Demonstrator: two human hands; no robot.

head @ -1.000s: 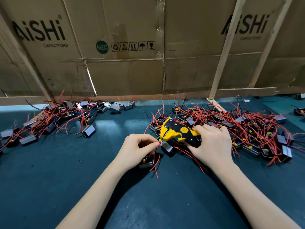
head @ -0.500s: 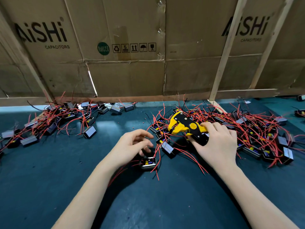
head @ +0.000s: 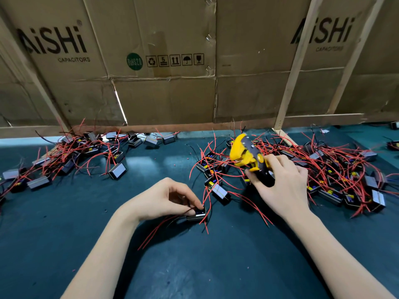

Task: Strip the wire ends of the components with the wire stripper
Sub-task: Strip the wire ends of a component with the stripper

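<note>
Seen from the head camera, a person's left hand point(head: 170, 199) pinches a small black component point(head: 197, 214) resting on the dark green counter point(head: 64, 223), its red wires point(head: 157, 231) trailing toward the wrist. The right hand point(head: 282, 186) grips the handles of a yellow-and-black wire stripper point(head: 248, 155), raised with its head tilted up above a large heap of components point(head: 336, 175) on the right; a second pile point(head: 71, 156) lies well apart at left. Cardboard sheets point(head: 164, 91) printed "AiSHi Capacitors" stand behind the counter.
</note>
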